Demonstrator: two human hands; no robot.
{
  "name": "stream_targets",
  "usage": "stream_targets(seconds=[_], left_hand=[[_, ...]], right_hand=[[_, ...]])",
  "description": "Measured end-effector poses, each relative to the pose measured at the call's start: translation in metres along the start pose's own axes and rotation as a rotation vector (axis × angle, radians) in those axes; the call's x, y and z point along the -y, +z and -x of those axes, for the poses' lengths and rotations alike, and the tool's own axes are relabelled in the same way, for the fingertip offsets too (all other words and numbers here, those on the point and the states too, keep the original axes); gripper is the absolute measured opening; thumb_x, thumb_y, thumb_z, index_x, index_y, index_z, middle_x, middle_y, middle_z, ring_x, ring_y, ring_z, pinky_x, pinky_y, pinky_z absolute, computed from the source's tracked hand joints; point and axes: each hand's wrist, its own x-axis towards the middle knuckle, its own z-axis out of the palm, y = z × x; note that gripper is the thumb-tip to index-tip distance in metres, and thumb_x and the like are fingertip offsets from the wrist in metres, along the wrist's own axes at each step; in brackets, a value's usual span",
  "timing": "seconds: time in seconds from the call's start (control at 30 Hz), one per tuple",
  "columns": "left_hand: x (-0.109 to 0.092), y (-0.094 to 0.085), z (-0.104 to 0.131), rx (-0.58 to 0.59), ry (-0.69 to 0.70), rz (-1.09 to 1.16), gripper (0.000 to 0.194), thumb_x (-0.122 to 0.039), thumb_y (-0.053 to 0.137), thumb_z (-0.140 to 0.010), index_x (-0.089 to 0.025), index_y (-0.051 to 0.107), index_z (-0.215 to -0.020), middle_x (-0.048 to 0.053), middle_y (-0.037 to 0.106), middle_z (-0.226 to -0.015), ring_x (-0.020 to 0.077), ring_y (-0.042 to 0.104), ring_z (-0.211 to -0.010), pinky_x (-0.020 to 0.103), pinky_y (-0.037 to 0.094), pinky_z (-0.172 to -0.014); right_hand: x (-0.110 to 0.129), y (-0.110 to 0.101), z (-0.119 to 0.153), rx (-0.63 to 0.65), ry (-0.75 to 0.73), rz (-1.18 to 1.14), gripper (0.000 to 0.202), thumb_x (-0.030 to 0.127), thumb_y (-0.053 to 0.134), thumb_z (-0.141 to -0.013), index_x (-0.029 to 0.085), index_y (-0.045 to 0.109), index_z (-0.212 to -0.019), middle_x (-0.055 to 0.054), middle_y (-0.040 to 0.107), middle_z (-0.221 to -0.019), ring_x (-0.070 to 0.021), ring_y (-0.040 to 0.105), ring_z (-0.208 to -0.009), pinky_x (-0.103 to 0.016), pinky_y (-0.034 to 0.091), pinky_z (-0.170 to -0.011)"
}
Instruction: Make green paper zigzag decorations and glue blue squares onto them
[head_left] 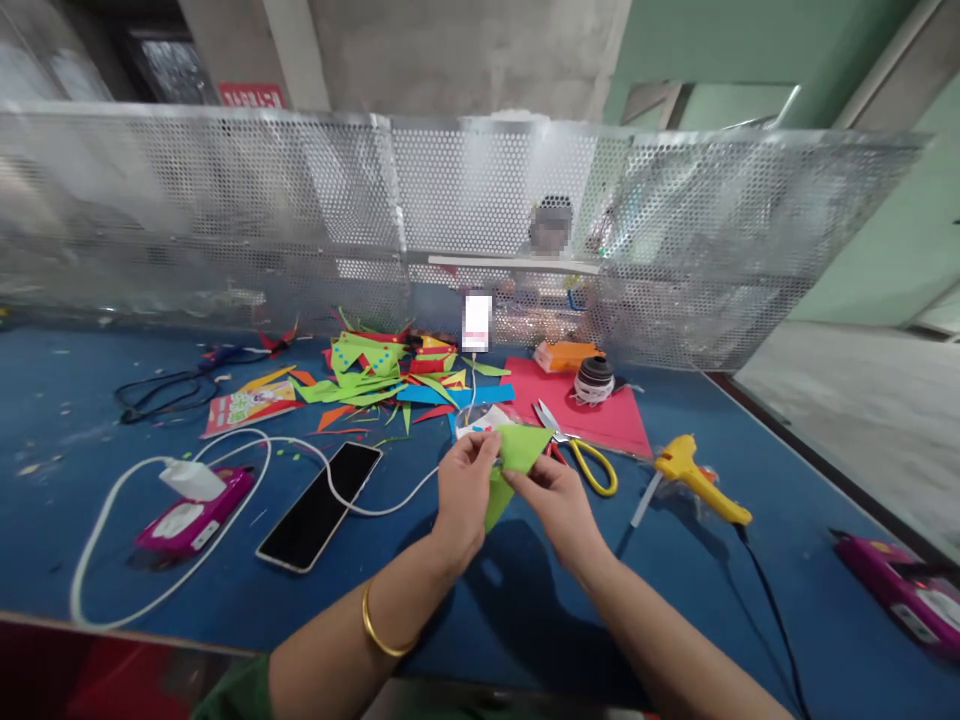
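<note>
Both the left hand (466, 487) and right hand (556, 502) pinch, apparently, one green paper piece (517, 452) between them.

No text can be read: the red sign (252, 95) on the far wall carries white lettering too blurred to make out.

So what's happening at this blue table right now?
A person holds a green paper piece above the blue table, pinched between the left hand and right hand. Scissors and a red sheet lie just beyond, a yellow glue gun to the right, a phone to the left, and paper scraps further back.
</note>
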Motion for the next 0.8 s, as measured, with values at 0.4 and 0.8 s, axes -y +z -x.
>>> stream_targets(seconds=[0.4, 0.8], left_hand=[[-0.003, 0.0, 0.003, 0.129, -0.169, 0.009, 0.036, -0.038, 0.091, -0.056, -0.015, 0.066, -0.067, -0.001, 0.065, -0.064, 0.0085, 0.055, -0.057, 0.019, 0.045, -0.056], [-0.001, 0.001, 0.005, 0.164, -0.249, 0.063, 0.038, -0.044, 0.091, -0.058, -0.014, 0.07, -0.07, 0.0, 0.067, -0.064, 0.0094, 0.059, -0.056, 0.02, 0.048, -0.056]], right_hand=[[-0.004, -0.014, 0.003, 0.015, 0.068, -0.035, 0.04, 0.053, 0.085, -0.06, 0.02, 0.078, -0.082, -0.007, 0.077, -0.083, -0.0266, 0.069, -0.081, -0.041, 0.054, -0.079], [-0.002, -0.016, 0.006, 0.031, 0.057, -0.011, 0.036, 0.051, 0.082, -0.067, 0.02, 0.077, -0.083, -0.003, 0.074, -0.08, -0.0224, 0.066, -0.076, -0.036, 0.052, -0.075]])
